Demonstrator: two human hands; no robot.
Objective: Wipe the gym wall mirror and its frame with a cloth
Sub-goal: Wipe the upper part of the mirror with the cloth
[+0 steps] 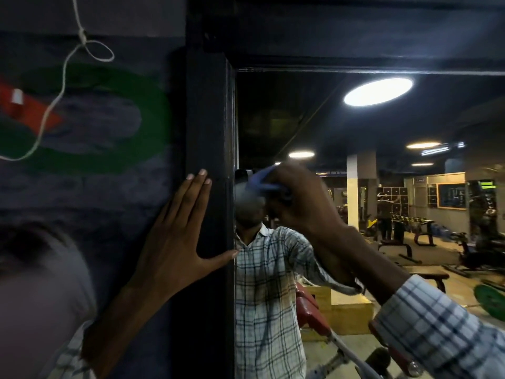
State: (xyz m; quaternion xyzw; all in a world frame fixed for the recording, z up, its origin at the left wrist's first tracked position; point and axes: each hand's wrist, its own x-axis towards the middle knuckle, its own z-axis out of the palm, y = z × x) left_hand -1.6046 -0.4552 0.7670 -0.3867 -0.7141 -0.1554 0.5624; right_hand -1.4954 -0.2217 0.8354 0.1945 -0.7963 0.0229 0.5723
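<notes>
The wall mirror [369,127] fills the right half of the view, edged by a dark frame [210,127] whose left post runs top to bottom. My right hand [303,198] grips a blue cloth [261,180] and holds it against the glass close to the frame's left post. My left hand [177,236] rests flat with straight, spread fingers on the frame post and the wall beside it, thumb reaching the glass edge. The mirror reflects my checked shirt and the gym behind me.
Left of the frame is a dark painted wall [90,187] with green and red shapes. A white cord [54,99] with a knotted loop hangs across it. Reflected benches, weights and ceiling lights [378,91] show in the glass. A blurred pale shape [41,283] sits at lower left.
</notes>
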